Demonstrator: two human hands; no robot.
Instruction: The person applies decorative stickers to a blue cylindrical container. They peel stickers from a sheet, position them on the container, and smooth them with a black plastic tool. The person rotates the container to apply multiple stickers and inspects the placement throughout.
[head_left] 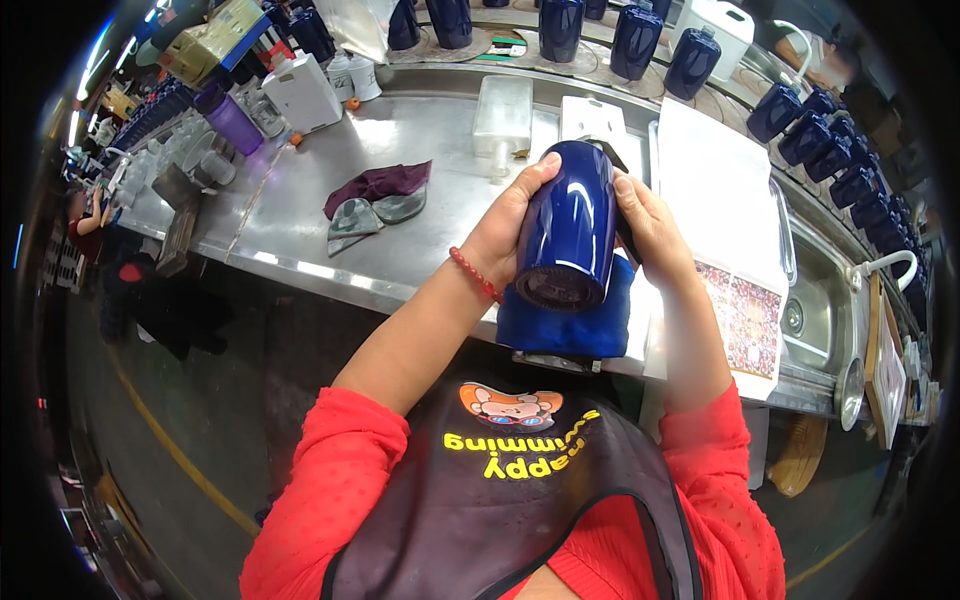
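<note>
Dark apron [500,510] fills the lower frame; at center, left hand [502,228] and right hand [657,238] clasp a glossy blue bottle [568,220] from opposite sides, apparently for steadiness, over a blue cushion [565,330] likely guarding its finish.

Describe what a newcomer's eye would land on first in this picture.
Probably the glossy cobalt-blue bottle near the centre, in the grip of the left hand and right hand, its round base tilted toward the wearer. Next might come the similar blue bottles curving along the top and right, then the crumpled purple-and-grey cloth on the metal counter to the left.
</note>
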